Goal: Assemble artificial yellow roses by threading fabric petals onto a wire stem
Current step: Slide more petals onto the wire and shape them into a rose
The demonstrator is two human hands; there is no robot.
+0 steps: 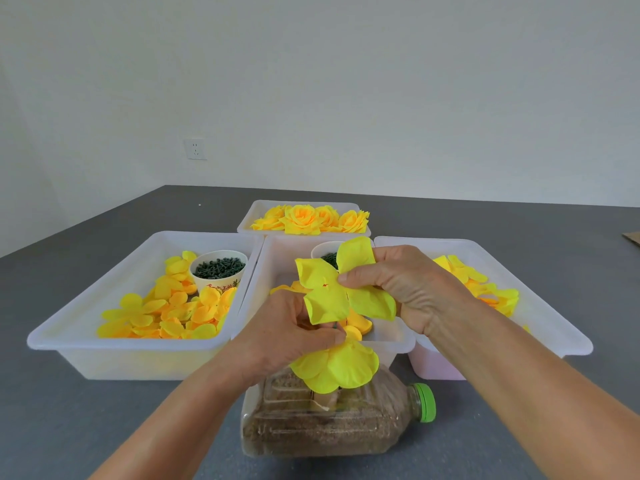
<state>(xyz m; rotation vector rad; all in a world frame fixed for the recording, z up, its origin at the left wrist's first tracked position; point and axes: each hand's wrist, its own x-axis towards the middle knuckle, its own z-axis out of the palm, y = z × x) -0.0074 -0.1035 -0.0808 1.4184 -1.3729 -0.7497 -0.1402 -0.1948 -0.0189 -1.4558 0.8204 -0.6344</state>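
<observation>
A grey desk (104, 410) against a white wall. My right hand (408, 289) pinches a four-lobed yellow petal piece (329, 299) near its centre hole, above the middle tray (263, 271). My left hand (287, 334) grips a half-built flower (337, 368). The fabric looks light and floppy, best held at the centre.

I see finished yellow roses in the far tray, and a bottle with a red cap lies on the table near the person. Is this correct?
Not quite. In the head view the bottle lying on the table near the person has a green cap, not a red one. The finished yellow roses are indeed in the far tray.
</observation>
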